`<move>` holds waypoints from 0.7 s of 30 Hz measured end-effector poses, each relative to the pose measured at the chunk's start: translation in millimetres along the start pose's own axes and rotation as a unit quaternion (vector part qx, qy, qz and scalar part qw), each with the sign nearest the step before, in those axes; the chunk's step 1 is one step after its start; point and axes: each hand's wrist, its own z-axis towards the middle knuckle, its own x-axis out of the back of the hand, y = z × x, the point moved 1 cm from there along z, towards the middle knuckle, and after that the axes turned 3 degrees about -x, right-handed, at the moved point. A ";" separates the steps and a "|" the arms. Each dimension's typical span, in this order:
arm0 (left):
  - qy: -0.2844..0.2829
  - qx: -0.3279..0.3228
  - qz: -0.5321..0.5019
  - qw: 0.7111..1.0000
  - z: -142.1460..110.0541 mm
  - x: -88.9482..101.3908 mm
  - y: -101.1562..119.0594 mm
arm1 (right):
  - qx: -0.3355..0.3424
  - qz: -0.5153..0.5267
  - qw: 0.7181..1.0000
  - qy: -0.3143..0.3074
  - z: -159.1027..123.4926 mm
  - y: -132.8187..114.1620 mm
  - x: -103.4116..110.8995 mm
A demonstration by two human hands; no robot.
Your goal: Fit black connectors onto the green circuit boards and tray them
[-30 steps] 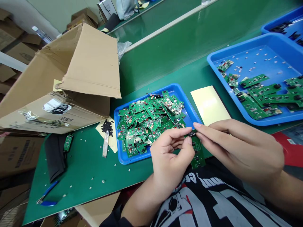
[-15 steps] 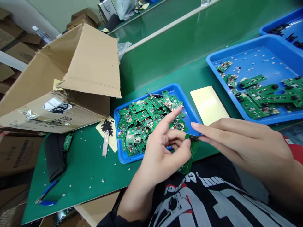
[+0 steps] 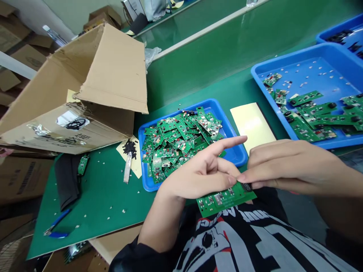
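Observation:
A green circuit board (image 3: 227, 198) is pinched along its upper edge by my left hand (image 3: 202, 170), whose index finger points out to the right. On the board's right end sits a small black part (image 3: 246, 186). My right hand (image 3: 292, 166) has its thumb and fingertips closed at that black part; the fingers cover some of it. Just beyond my left hand, a blue tray (image 3: 145, 177) holds a heap of similar green boards (image 3: 172, 139).
To the right stands a larger blue tray (image 3: 320, 56) with boards and small white bits. A pale yellow pad (image 3: 251, 121) lies between the trays. At left are an open cardboard box (image 3: 113, 68), black small parts (image 3: 129, 147) on yellow paper, a black sleeve-like piece (image 3: 66, 181) and blue-handled cutters (image 3: 58, 226).
The board has turned from edge-on to show its component face and sits lower. Both hands have come closer to my body, and my right fingers now close over the black part.

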 end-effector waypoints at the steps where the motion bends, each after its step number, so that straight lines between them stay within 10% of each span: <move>1: 0.013 -0.001 -0.008 1.000 0.1 1.1 -1.4 | -0.002 0.006 1.000 0.000 -0.2 0.3 0.0; 8: -0.014 -0.019 -0.173 0.985 0.2 1.4 -16.9 | -0.042 0.026 0.998 0.045 -0.9 0.7 -5.5; 21: 0.308 -0.183 -0.150 0.921 3.3 -48.1 -41.6 | -0.089 -0.227 0.960 0.137 5.5 -15.0 -20.9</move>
